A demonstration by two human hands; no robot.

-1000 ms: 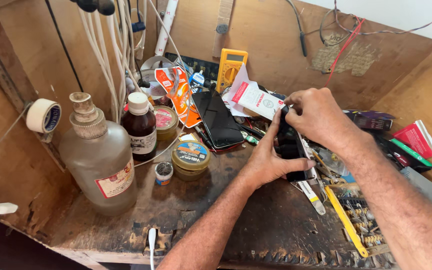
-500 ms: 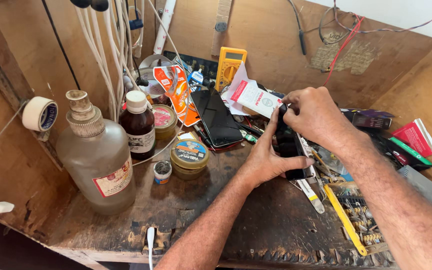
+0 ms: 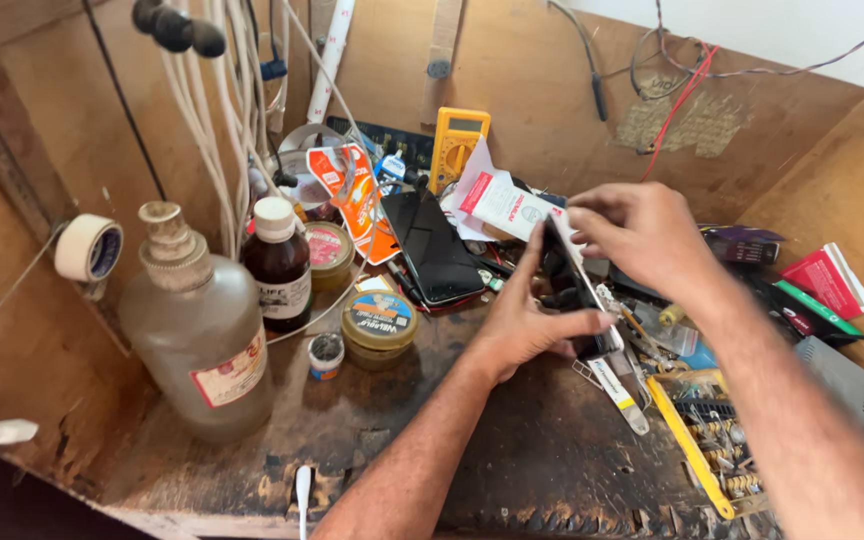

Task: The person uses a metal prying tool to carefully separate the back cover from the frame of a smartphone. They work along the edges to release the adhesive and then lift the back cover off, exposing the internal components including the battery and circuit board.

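Dark and glossy, a phone [image 3: 574, 285] stands tilted on edge at the centre of the frame, just above the stained wooden tabletop [image 3: 542, 470]. The left hand [image 3: 522, 325] has its grip closed around the phone's lower end, thumb along the near side. The right hand [image 3: 642, 235] pinches the upper end from above (its fingertips curl over the edge). Left of them lie a second black phone [image 3: 432, 245] and a round tin [image 3: 379, 322]. At lower left stand a frosted plastic bottle [image 3: 197, 335] and a brown glass bottle [image 3: 279, 265]. A yellow multimeter [image 3: 457, 145] leans at upper centre.
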